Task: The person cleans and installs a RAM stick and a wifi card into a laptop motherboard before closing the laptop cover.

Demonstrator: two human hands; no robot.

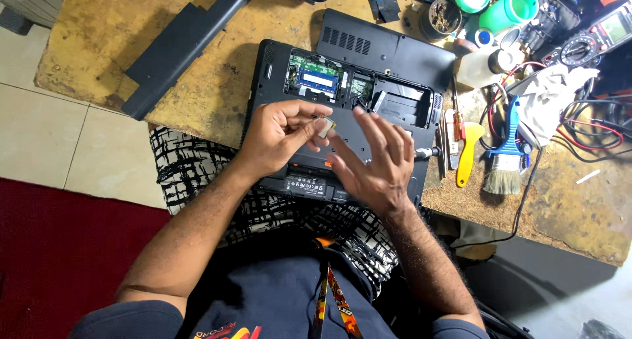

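A black laptop point(276, 82) lies upside down on the worn wooden workbench point(99, 43), its bottom cover off and a green memory module point(318, 80) showing in the open bay. My left hand point(280, 135) pinches a small flat card point(327, 126) between thumb and fingertips above the laptop's base. My right hand point(375, 161) hovers just right of it, fingers spread and empty, fingertips close to the card.
The removed black cover point(388, 46) rests behind the laptop. A long black battery point(181, 46) lies at the left. To the right are a yellow-handled tool point(467, 158), a blue brush point(507, 158), a white cloth point(553, 95), cables, a multimeter point(602, 36) and green containers point(510, 10).
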